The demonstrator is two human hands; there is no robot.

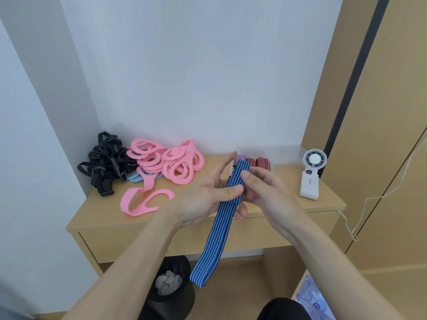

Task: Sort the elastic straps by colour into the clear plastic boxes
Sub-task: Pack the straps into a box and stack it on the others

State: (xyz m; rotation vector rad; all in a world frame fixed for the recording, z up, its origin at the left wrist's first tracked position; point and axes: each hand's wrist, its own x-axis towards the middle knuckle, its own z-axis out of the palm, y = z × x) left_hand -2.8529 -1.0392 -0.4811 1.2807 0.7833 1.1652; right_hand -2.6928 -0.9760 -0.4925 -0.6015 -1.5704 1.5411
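Observation:
A blue strap with dark stripes (217, 234) hangs from both my hands over the desk's front edge, its loop end dangling near the floor bin. My left hand (203, 199) lies palm up under it, thumb pressing the strap against the fingers. My right hand (263, 192) pinches the strap's upper part from the right. Behind the hands stands a clear plastic box (271, 167) with red striped straps (260, 162) in it. Pink straps (171, 162) lie heaped at the desk's back, one pink strap (138, 202) loose in front, black straps (104, 162) at the left, light blue straps (136, 176) underneath.
A white hand-held fan (310, 179) stands at the desk's right end, with a cable trailing off the edge. The wooden desk (104, 218) sits in a corner between a white wall and a wooden wardrobe. A black bin (171, 289) with crumpled paper stands below.

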